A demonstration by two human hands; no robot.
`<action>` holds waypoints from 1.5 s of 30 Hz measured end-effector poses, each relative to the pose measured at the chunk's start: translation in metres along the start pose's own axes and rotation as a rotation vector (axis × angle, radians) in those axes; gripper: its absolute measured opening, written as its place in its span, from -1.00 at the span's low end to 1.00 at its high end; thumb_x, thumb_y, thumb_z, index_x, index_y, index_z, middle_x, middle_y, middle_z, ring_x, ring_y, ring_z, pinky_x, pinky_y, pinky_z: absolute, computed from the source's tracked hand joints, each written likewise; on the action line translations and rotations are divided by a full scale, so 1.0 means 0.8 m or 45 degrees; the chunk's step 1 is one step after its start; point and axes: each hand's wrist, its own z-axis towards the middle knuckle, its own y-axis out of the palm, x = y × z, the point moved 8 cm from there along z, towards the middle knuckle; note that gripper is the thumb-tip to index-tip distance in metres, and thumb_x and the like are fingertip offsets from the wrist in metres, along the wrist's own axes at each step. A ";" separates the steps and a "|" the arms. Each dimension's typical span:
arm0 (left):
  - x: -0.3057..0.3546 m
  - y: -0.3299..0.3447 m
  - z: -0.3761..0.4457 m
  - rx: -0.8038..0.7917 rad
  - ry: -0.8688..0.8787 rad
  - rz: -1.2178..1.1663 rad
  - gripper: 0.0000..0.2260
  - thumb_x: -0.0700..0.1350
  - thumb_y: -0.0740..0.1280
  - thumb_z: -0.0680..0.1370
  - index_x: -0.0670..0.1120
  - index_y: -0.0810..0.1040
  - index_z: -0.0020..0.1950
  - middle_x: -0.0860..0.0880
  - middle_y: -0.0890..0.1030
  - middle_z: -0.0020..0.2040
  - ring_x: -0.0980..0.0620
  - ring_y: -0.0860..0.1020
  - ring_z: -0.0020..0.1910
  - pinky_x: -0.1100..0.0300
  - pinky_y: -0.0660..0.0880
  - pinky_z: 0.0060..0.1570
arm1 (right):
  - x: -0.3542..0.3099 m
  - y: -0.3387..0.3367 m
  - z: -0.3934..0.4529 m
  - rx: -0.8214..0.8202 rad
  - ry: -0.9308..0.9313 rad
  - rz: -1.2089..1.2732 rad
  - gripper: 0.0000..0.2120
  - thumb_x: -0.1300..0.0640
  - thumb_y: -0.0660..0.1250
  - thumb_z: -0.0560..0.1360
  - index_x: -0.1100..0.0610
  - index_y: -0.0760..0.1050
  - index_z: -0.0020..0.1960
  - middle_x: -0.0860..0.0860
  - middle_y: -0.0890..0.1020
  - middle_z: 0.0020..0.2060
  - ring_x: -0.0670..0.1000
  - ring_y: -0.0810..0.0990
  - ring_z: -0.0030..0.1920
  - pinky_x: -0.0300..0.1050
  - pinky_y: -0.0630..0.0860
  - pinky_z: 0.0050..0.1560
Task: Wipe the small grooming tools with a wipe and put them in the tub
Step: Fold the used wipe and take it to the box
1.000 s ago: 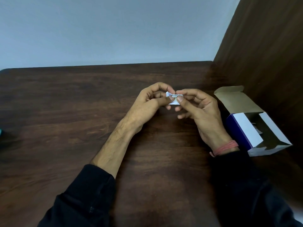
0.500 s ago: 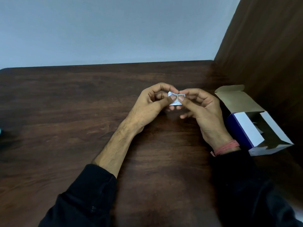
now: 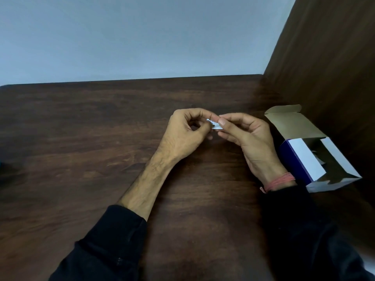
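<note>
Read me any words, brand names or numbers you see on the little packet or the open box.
None can be read.
Small white packet, pinched between left hand and right hand: faint marks, too small and blurred to read.
Open cardboard box: plain white and purple panels, no text visible.
</note>
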 end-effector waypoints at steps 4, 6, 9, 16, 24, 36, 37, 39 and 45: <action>-0.001 0.001 0.000 -0.004 0.022 0.013 -0.71 -0.36 0.39 0.62 -0.04 0.82 0.13 -0.10 0.80 -0.09 -0.09 0.80 -0.19 -0.10 0.77 -0.01 | 0.002 -0.004 0.002 0.020 -0.012 0.037 -0.80 0.35 0.51 0.58 0.26 0.71 0.20 0.11 0.79 0.04 0.04 0.79 0.11 -0.16 0.73 0.10; -0.003 0.001 0.000 -0.007 0.016 0.002 -0.72 -0.34 0.40 0.63 -0.04 0.82 0.14 -0.08 0.80 -0.08 -0.09 0.80 -0.17 -0.15 0.78 -0.01 | 0.002 -0.005 0.002 0.018 -0.002 0.046 -0.78 0.37 0.51 0.58 0.28 0.70 0.22 0.10 0.80 0.03 0.03 0.79 0.10 -0.17 0.73 0.09; -0.004 0.004 -0.001 -0.027 0.003 -0.043 -0.77 -0.31 0.44 0.62 -0.06 0.82 0.14 -0.10 0.80 -0.05 -0.17 0.79 -0.10 -0.16 0.78 0.00 | 0.002 -0.005 0.002 0.027 -0.005 0.039 -0.78 0.38 0.51 0.57 0.26 0.70 0.21 0.08 0.80 0.02 0.01 0.80 0.08 -0.19 0.72 0.07; -0.015 0.004 0.000 -0.032 -0.201 -0.293 -0.67 -0.23 0.57 0.62 -0.11 0.69 0.37 -0.20 0.80 0.05 -0.17 0.80 0.06 -0.04 0.78 -0.07 | 0.001 -0.008 0.003 0.058 -0.039 0.002 -0.74 0.38 0.52 0.57 0.25 0.70 0.24 0.17 0.77 0.07 0.02 0.79 0.06 -0.18 0.72 0.08; -0.029 0.001 0.002 -0.002 -0.285 -0.253 -0.89 -0.23 0.60 0.59 -0.13 0.79 0.11 -0.16 0.81 -0.03 -0.01 0.77 -0.07 0.06 0.75 0.08 | 0.004 -0.004 0.001 0.117 -0.098 -0.251 -0.90 0.31 0.56 0.58 0.18 0.74 0.08 0.13 0.82 -0.06 0.06 0.82 -0.08 -0.17 0.74 -0.03; -0.011 0.000 -0.023 0.108 -0.194 -0.078 -0.73 -0.15 0.64 0.57 -0.02 0.70 0.22 0.03 0.81 -0.09 0.10 0.45 -0.29 0.23 0.48 -0.18 | -0.003 -0.003 -0.022 0.153 -0.049 -0.233 -0.92 0.32 0.55 0.59 0.19 0.74 0.04 0.11 0.82 -0.12 -0.03 0.76 -0.17 -0.19 0.72 -0.10; -0.008 0.000 -0.029 0.106 -0.209 -0.094 -0.79 -0.13 0.63 0.57 -0.03 0.73 0.18 0.00 0.81 -0.08 0.06 0.48 -0.26 0.22 0.49 -0.15 | -0.003 -0.003 -0.027 0.148 -0.036 -0.205 -0.92 0.31 0.55 0.59 0.21 0.74 0.07 0.11 0.82 -0.10 -0.03 0.76 -0.15 -0.19 0.72 -0.09; 0.001 0.002 -0.049 0.127 -0.249 -0.155 -0.87 -0.09 0.62 0.59 -0.02 0.78 0.12 -0.08 0.82 -0.07 0.00 0.59 -0.16 0.15 0.55 -0.07 | -0.006 -0.003 -0.044 0.122 -0.016 -0.157 -0.89 0.31 0.54 0.59 0.23 0.74 0.11 0.10 0.82 -0.09 -0.03 0.76 -0.13 -0.18 0.73 -0.08; 0.036 0.029 -0.135 0.181 -0.343 -0.248 -0.92 -0.11 0.59 0.62 -0.03 0.80 0.10 -0.12 0.82 -0.06 0.02 0.67 -0.10 0.14 0.59 -0.03 | -0.024 -0.013 -0.126 0.014 0.028 -0.142 -0.82 0.32 0.49 0.63 0.26 0.70 0.23 0.08 0.79 -0.03 -0.04 0.73 -0.12 -0.17 0.72 -0.14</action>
